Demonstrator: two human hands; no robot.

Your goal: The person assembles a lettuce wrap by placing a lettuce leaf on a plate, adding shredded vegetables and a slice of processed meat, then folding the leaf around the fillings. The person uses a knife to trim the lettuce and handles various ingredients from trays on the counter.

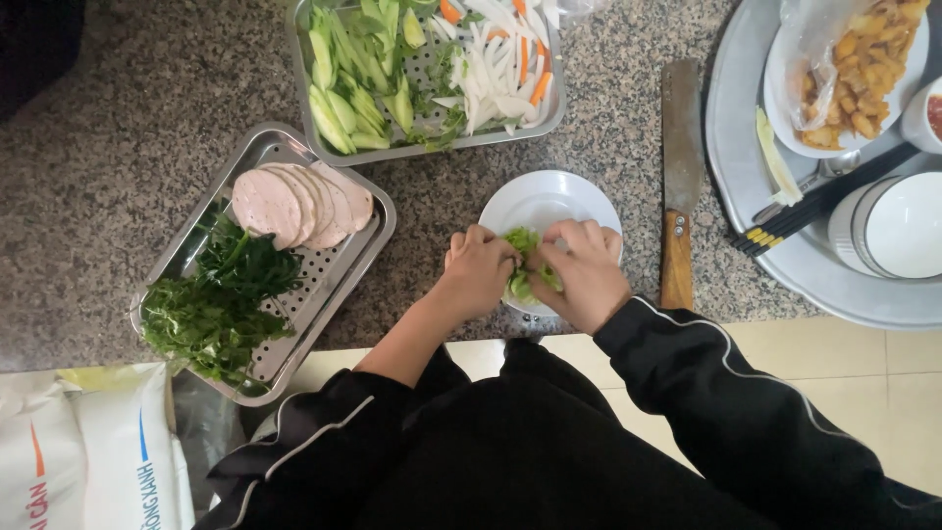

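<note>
Black sleeves (687,393) frame my view above the speckled worktop (118,147). Left of my hands sits a steel tray (368,236) of sliced sausage (294,203) and herbs (221,294). My left hand (478,267) and right hand (581,273) curl their fingers around a green lettuce bundle (523,263), over a white plate (545,201).

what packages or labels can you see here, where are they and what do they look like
White sacks: bottom left corner, beside the herb tray; soft, bulging, white with blue and orange print.
Clear plastic bag: top right, over the fried food in a white bowl; crumpled, see-through, unprinted.
</note>
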